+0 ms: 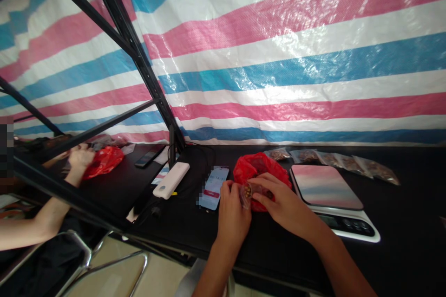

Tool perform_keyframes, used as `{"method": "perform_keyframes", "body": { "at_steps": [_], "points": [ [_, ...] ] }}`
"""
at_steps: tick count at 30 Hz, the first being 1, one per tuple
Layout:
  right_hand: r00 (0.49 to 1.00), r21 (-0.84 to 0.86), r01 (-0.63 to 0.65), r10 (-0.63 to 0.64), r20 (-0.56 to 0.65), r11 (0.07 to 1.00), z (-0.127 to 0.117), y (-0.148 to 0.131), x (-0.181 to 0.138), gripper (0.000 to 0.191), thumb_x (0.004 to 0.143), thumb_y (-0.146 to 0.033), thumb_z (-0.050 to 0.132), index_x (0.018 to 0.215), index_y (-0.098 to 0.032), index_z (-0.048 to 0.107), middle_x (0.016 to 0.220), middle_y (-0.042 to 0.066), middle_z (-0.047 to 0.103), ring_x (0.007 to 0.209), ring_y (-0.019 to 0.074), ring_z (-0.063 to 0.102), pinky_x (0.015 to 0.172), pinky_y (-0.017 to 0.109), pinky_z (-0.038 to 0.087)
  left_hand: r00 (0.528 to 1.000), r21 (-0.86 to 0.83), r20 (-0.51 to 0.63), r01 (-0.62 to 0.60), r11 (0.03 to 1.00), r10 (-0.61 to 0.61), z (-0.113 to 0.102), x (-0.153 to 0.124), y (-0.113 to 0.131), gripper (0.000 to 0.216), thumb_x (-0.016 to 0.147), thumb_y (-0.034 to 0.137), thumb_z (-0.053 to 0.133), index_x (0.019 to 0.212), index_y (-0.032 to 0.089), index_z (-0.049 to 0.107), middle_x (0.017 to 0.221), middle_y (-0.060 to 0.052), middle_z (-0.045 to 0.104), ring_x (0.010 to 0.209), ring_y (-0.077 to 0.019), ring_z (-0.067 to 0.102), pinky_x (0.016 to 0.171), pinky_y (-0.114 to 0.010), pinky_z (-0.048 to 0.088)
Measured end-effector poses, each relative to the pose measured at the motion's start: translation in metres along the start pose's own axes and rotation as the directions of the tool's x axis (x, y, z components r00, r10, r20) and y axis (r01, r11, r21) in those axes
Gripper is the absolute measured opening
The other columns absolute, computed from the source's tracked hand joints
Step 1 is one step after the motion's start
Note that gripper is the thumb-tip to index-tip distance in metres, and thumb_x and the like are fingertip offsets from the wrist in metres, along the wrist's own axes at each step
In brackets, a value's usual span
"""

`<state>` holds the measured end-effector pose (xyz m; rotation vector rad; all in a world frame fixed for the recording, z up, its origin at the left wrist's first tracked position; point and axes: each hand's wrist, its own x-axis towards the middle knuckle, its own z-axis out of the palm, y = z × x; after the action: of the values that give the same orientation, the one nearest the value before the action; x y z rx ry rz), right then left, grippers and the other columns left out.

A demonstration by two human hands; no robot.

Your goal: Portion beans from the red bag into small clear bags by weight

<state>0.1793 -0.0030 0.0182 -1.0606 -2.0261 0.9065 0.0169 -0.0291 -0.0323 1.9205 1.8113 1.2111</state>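
Observation:
My left hand (232,211) grips a small clear plastic bag (245,193) with some yellowish-brown bits inside. Reaching in from the right, my right hand (287,202) has its thumb and fingers drawn together beside the bag's mouth. Whatever those fingers pinch is too small to make out. Both hands are above the front of a red plastic bag (280,174), which lies open with dark contents partly hidden by my right hand. A white kitchen scale (327,188) with a shiny plate stands just right of my right hand, nothing on its plate.
Several filled clear packets (348,163) lie in a row behind the scale. Left of my hands are a lit phone (214,188) and a white power bank (171,180) with cables. Beyond a black metal frame (142,69), another person's hand (81,155) touches a red bag (106,160).

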Motion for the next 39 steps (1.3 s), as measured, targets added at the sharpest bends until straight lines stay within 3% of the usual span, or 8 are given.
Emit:
{"method": "perform_keyframes", "body": {
  "at_steps": [8,15,19,25,29,33,36,39],
  "points": [
    [0.997,0.035,0.077,-0.078,0.01,0.996,0.004,-0.009,-0.002,0.042,0.093,-0.01,0.053,0.127,-0.028,0.071,0.125,0.006,0.062,0.114,0.0186,0.063,0.105,0.035,0.05,1.0,-0.013,0.001,-0.031,0.999,0.031,-0.006,0.002,0.012,0.021,0.083,0.012,0.063,0.102,0.019,0.059,0.113,-0.011,0.052,0.112,-0.0289,0.054,0.099,-0.047,0.049],
    [0.976,-0.031,0.197,-0.199,-0.082,0.98,0.015,-0.009,0.001,0.057,0.09,-0.002,0.046,0.134,-0.032,0.066,0.131,0.006,0.06,0.119,0.0192,0.062,0.106,0.036,0.051,0.994,-0.05,-0.045,0.094,0.994,-0.096,-0.003,0.003,0.015,0.022,0.084,0.012,0.063,0.105,0.022,0.062,0.105,-0.007,0.061,0.105,-0.029,0.054,0.098,-0.05,0.043],
    [0.968,-0.085,0.168,-0.181,-0.172,0.982,0.017,-0.009,0.002,0.053,0.088,-0.003,0.047,0.129,-0.028,0.068,0.134,0.008,0.062,0.123,0.0222,0.062,0.106,0.04,0.052,0.99,-0.205,0.001,0.141,0.969,-0.144,-0.001,0.003,0.015,0.035,0.081,0.013,0.066,0.115,0.023,0.061,0.109,-0.008,0.063,0.108,-0.0276,0.057,0.1,-0.047,0.043],
    [0.944,-0.069,0.28,-0.287,-0.164,0.958,0.005,-0.013,-0.001,0.058,0.079,0.004,0.043,0.118,-0.027,0.072,0.131,0.007,0.066,0.121,0.0194,0.065,0.105,0.034,0.053,0.982,-0.506,0.097,0.19,0.841,-0.164,-0.006,0.006,0.017,0.042,0.083,0.027,0.074,0.121,0.023,0.059,0.119,-0.007,0.067,0.109,-0.0228,0.064,0.098,-0.039,0.049],
    [0.936,-0.106,0.308,-0.321,-0.144,0.945,0.003,-0.019,-0.003,0.066,0.074,0.006,0.04,0.121,-0.026,0.072,0.131,0.007,0.066,0.12,0.0192,0.065,0.103,0.034,0.054,0.991,-0.498,0.086,0.131,0.857,-0.102,-0.007,0.006,0.015,0.043,0.084,0.026,0.074,0.124,0.024,0.058,0.124,-0.007,0.068,0.115,-0.0231,0.065,0.104,-0.04,0.048],
    [0.941,-0.13,0.271,-0.291,-0.173,0.954,0.006,-0.021,-0.004,0.06,0.084,0.002,0.042,0.127,-0.028,0.069,0.133,0.007,0.064,0.124,0.0212,0.062,0.107,0.039,0.052,0.999,-0.451,-0.014,0.041,0.891,-0.053,-0.007,0.004,0.013,0.041,0.09,0.024,0.067,0.128,0.024,0.055,0.13,-0.008,0.064,0.123,-0.0236,0.061,0.111,-0.043,0.044],
    [0.949,-0.112,0.22,-0.239,-0.206,0.969,0.006,-0.021,-0.004,0.045,0.097,-0.012,0.046,0.134,-0.029,0.065,0.132,0.008,0.064,0.123,0.0226,0.062,0.107,0.041,0.051,0.999,-0.429,-0.032,0.007,0.903,-0.023,-0.007,0.003,0.013,0.041,0.093,0.026,0.064,0.132,0.024,0.052,0.131,-0.01,0.061,0.123,-0.0236,0.06,0.108,-0.042,0.047],
    [0.964,-0.095,0.183,-0.197,-0.179,0.979,0.006,-0.022,-0.003,0.036,0.098,-0.021,0.052,0.13,-0.03,0.067,0.126,0.007,0.067,0.117,0.0225,0.064,0.104,0.039,0.053,0.999,-0.404,-0.04,-0.029,0.914,0.013,-0.006,0.003,0.013,0.039,0.091,0.024,0.065,0.128,0.024,0.053,0.127,-0.01,0.061,0.121,-0.0237,0.06,0.106,-0.041,0.047]
  ]
}}
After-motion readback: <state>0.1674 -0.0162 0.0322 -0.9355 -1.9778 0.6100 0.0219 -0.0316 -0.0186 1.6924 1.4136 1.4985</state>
